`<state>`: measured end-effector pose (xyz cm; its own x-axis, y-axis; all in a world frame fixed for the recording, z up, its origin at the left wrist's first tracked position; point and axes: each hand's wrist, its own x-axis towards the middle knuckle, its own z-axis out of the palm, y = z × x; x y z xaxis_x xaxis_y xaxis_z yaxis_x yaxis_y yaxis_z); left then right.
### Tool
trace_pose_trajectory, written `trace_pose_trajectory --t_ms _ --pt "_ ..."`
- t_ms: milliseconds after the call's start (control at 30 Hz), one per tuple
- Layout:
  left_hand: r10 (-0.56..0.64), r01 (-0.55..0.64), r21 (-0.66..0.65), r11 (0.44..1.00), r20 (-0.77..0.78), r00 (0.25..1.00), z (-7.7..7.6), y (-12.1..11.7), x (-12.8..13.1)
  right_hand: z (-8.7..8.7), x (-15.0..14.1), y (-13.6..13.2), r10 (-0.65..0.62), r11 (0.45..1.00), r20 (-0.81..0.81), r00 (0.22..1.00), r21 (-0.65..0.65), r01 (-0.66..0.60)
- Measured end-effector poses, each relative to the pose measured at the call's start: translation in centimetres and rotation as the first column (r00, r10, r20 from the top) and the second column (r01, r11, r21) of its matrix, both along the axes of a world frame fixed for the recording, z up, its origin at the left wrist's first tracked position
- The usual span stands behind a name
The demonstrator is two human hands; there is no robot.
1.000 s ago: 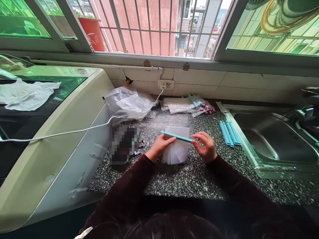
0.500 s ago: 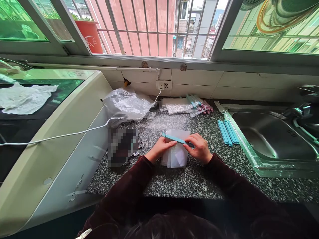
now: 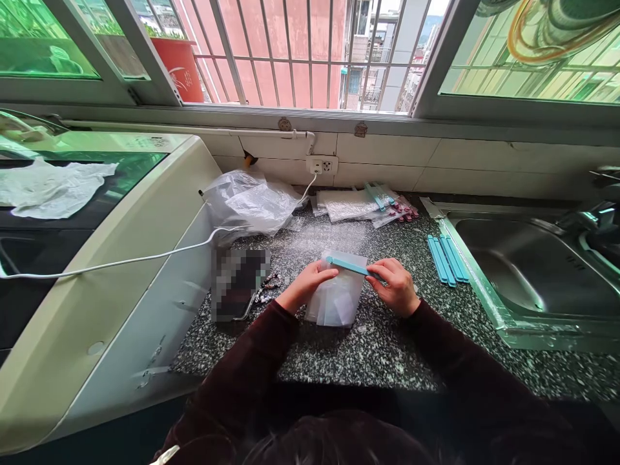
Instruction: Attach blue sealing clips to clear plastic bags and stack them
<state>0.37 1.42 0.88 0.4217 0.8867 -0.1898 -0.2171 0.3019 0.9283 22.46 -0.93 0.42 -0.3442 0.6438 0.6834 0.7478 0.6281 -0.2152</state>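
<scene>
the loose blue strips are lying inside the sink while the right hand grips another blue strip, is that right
No, the loose blue strips lie on the speckled counter just left of the sink, not inside it, as the head view shows. The right hand does grip another blue strip.

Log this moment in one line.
left hand: on translucent bag | right hand: holding blue strip across bag | other strips: beside sink

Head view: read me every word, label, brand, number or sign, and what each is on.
No text is readable.
Beige machine: dark marks on top, too small to read.
Red pot: white marking, too blurred to read.
White pipe: faint marks at its elbow, too small.
Held blue clip and translucent plastic: no text visible.
</scene>
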Motion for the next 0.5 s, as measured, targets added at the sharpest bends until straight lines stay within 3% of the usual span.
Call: trace_pose_trajectory --t_ms 133,233,500 --pt "0.056 -0.04 -0.11 0.993 0.147 0.988 0.2 -0.2 0.5 0.0 0.1 0.0 0.01 1.0 0.017 1.0 0.019 -0.01" --pt "0.113 -0.091 -0.139 0.986 0.165 0.98 0.0 -0.2 0.7 0.0 0.0 0.0 0.007 0.999 0.037 0.999 0.045 -0.009" --pt "0.164 -0.165 0.026 0.986 0.028 0.986 -0.8 0.0 0.8 -0.1 -0.2 -0.2 0.042 0.998 0.051 0.998 0.033 -0.044"
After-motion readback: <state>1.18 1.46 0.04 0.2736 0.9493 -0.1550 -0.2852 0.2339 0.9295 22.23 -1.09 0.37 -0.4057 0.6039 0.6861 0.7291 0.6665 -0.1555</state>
